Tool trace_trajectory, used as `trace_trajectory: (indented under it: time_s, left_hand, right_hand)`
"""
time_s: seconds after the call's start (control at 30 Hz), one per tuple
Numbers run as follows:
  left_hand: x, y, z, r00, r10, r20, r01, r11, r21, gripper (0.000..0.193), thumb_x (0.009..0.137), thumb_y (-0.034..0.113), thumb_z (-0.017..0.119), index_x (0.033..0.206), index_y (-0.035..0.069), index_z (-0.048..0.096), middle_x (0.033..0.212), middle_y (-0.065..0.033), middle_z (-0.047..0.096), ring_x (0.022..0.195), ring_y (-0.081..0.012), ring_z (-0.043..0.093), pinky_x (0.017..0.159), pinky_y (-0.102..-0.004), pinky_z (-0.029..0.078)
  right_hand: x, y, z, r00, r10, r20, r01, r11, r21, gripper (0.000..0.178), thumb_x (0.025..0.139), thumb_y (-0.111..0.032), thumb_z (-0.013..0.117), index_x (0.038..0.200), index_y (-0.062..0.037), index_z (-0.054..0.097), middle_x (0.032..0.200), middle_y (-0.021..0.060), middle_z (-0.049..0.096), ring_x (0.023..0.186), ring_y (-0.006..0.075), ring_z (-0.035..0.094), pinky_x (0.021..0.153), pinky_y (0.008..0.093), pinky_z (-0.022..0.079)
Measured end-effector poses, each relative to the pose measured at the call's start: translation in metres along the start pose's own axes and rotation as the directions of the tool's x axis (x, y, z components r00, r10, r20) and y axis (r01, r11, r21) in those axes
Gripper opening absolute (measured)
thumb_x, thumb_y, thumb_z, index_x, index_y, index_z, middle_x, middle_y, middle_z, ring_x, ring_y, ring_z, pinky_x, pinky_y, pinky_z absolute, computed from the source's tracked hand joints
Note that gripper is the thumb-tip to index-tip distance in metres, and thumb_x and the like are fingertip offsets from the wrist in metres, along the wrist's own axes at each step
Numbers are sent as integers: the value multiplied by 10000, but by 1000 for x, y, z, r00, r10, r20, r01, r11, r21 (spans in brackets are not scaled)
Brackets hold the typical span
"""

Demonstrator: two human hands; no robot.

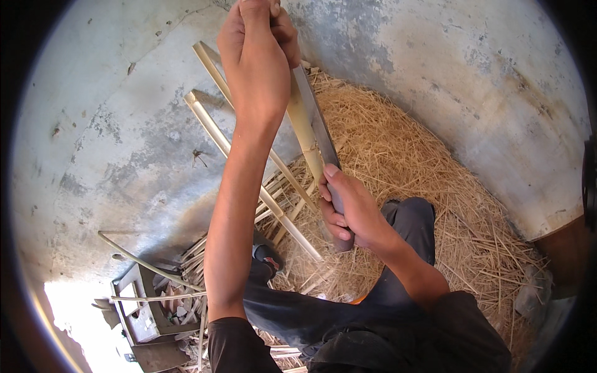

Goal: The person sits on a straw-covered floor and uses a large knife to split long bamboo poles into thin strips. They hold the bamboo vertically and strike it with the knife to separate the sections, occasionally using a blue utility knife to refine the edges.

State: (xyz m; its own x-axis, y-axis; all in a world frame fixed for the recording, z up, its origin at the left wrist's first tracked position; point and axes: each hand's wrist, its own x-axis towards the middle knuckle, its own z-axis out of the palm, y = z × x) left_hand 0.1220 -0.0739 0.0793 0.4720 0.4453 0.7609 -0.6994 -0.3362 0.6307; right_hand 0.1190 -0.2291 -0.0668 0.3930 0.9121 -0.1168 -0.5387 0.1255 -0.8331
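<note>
Stained wall [435,50] across top. Heap of pale shavings [385,143], centre right. Two split bamboo lengths [212,127] leaning, left of centre. Bamboo pole [302,127], upper centre; long grey blade [316,115] alongside. Left hand [258,68], top centre, curled round pole. Right hand [348,208], centre, wrapped around blade's lower end.

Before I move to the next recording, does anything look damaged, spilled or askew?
Yes. The wall looks worn: dark blotches and scuffs break up its pale surface. Bamboo shavings lie heaped loosely along its base, and at lower left a box-like frame seems askew, rubble lying against it.
</note>
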Motion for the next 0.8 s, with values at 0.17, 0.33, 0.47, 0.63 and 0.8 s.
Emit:
trace_trajectory:
  time_s: [0.17,0.33,0.47,0.63,0.8]
  left_hand:
    - [8,-3,-11,994,-33,-108,35,999,17,367,1104,376,417,864,102,462,662,54,318,549,-67,241,504,-261,210]
    - [15,3,-34,986,-100,-134,103,995,17,355,1106,353,394,842,119,424,663,51,270,555,-79,199,510,-272,197]
    - [11,10,-34,987,-162,-14,159,979,-127,345,1106,357,392,843,134,404,668,52,247,562,-83,186,514,-267,208]
    - [10,8,-39,979,-175,104,195,955,-224,339,1104,357,402,839,146,388,677,53,236,572,-82,185,514,-260,215]
    - [9,10,-41,977,-165,137,195,950,-245,338,1101,356,412,835,149,383,680,54,237,575,-81,190,515,-262,219]
  right_hand:
    - [18,101,-44,991,87,-99,-87,996,7,443,1066,-484,420,818,-117,417,509,-43,343,346,69,304,335,234,270]
    - [10,151,-71,905,339,-257,-327,941,89,419,1044,-457,506,786,-139,419,511,-66,355,345,64,312,340,247,276]
    - [6,146,-76,919,313,-241,-309,950,54,377,997,-398,626,785,-134,462,501,-63,363,348,63,340,343,258,290]
    - [0,91,-53,997,27,-67,-25,999,34,247,1011,-201,613,826,-117,471,516,-58,371,355,48,363,341,240,303]
    - [-18,41,-12,976,-216,-33,218,969,117,137,1014,-156,579,920,-88,505,523,-47,388,363,43,372,340,231,293]
